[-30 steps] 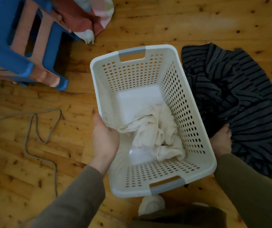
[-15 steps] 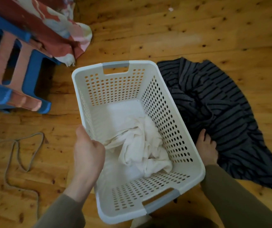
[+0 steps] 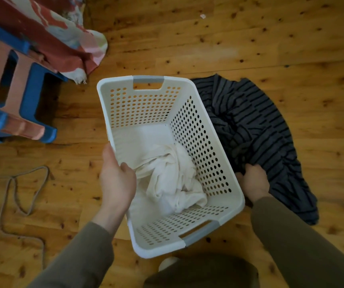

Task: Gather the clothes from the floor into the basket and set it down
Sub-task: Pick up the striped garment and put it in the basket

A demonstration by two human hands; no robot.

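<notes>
A white perforated laundry basket [image 3: 146,104] with grey handles is in the middle of the wooden floor. A crumpled white cloth [image 3: 171,179] lies inside it. My left hand [image 3: 117,181] grips the basket's left rim. To the right of the basket a dark grey striped garment [image 3: 258,129] lies spread on the floor. My right hand [image 3: 254,181] is closed on the near edge of that garment, just beside the basket's right wall.
A blue and pink plastic stool [image 3: 13,96] lies at the left, with a red patterned cloth [image 3: 48,34] draped over it. A grey cord [image 3: 17,196] loops over the floor at lower left. Bare wooden floor [image 3: 250,38] lies beyond the basket.
My right hand has closed its fingers on the striped garment's edge. My left hand keeps its hold on the basket rim. The view has drifted slightly.
</notes>
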